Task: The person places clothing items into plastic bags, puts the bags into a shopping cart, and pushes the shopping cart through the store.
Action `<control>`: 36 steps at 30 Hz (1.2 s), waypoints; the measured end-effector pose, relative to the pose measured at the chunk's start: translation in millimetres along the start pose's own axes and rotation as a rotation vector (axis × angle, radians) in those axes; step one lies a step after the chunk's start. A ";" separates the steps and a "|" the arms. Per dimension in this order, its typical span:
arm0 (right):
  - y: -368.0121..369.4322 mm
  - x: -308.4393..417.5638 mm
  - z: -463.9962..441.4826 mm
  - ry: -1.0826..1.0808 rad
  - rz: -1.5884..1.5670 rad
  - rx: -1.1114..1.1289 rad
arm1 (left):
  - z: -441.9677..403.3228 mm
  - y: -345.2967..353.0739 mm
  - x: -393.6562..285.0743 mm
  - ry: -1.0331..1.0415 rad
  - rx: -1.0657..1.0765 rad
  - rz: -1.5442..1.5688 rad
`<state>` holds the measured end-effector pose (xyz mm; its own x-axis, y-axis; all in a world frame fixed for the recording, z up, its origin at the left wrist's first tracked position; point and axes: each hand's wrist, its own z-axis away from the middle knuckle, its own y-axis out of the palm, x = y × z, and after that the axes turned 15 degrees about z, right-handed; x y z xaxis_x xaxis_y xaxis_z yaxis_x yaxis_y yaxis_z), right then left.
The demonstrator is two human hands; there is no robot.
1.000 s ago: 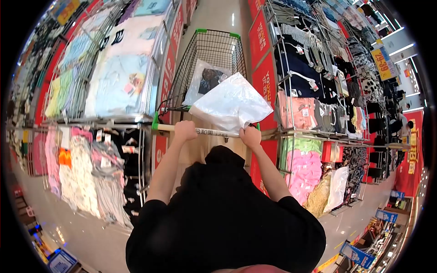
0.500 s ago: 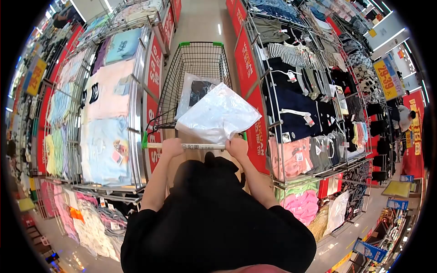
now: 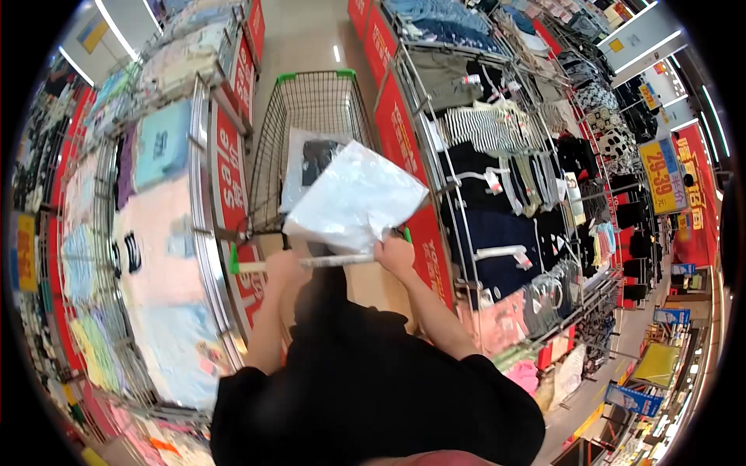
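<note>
My left hand (image 3: 287, 269) is closed around the left part of the shopping cart handle (image 3: 338, 261). Toward the handle's right end, my right hand (image 3: 395, 255) is closed on the bar, with the gathered corner of a white plastic-wrapped package (image 3: 357, 198) at its fingers. That package lies tilted over the near end of the black wire shopping cart (image 3: 315, 97), which has green corners. Partly beneath it is a second clear plastic bag (image 3: 299, 159) with something dark in it. The underside of both packages is hidden.
Close along the left stands a metal rack (image 3: 203, 194) of folded pastel shirts with red sale signs (image 3: 229, 147). On the right, another rack (image 3: 458, 210) holds dark trousers and striped tops above a red panel (image 3: 400, 124). The tiled aisle (image 3: 311, 39) runs ahead between them.
The cart has rolled forward along the aisle, and the racks on both sides have slid back toward me. Both hands keep their hold; the packages stay in place on the cart.
</note>
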<state>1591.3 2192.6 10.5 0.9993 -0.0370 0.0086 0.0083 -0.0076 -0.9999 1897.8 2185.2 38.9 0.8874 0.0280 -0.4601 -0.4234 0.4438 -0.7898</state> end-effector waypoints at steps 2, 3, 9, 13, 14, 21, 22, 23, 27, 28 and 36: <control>1.0 4.9 -37.8 0.016 -0.020 -0.007 | -42.0 -26.5 3.1 0.019 -0.012 -0.008; -2.1 9.8 -56.9 0.019 -0.035 -0.001 | -58.3 -41.0 1.0 0.044 -0.044 0.016; -2.6 27.9 -169.4 0.026 0.017 0.050 | -169.3 -88.9 22.4 0.058 -0.034 0.040; -1.1 41.7 -242.2 0.041 0.032 0.027 | -243.5 -122.5 36.3 0.118 -0.078 0.028; -1.0 45.8 -260.8 0.041 0.029 0.027 | -262.4 -130.8 39.3 0.117 -0.078 0.024; 1.6 63.8 -402.4 0.104 0.001 -0.070 | -392.6 -208.3 35.4 0.104 -0.055 -0.013; 2.0 65.1 -423.9 0.116 -0.013 -0.107 | -413.5 -216.1 36.9 0.127 -0.057 -0.024; 2.5 66.4 -448.2 0.114 -0.018 -0.109 | -436.3 -224.4 37.7 0.125 -0.061 -0.029; 0.0 70.9 -539.4 0.110 -0.063 -0.158 | -519.3 -257.9 39.1 0.134 -0.108 -0.047; 0.9 72.6 -562.4 0.100 -0.052 -0.160 | -539.8 -270.2 38.8 0.140 -0.100 -0.064; 4.0 79.6 -740.2 0.075 -0.065 0.005 | -674.2 -377.8 7.6 0.065 -0.077 -0.026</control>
<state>1643.5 1449.9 12.6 0.9910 -0.1116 0.0735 0.0732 -0.0076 -0.9973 1941.8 1413.8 60.3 0.8855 -0.0421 -0.4627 -0.4156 0.3737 -0.8292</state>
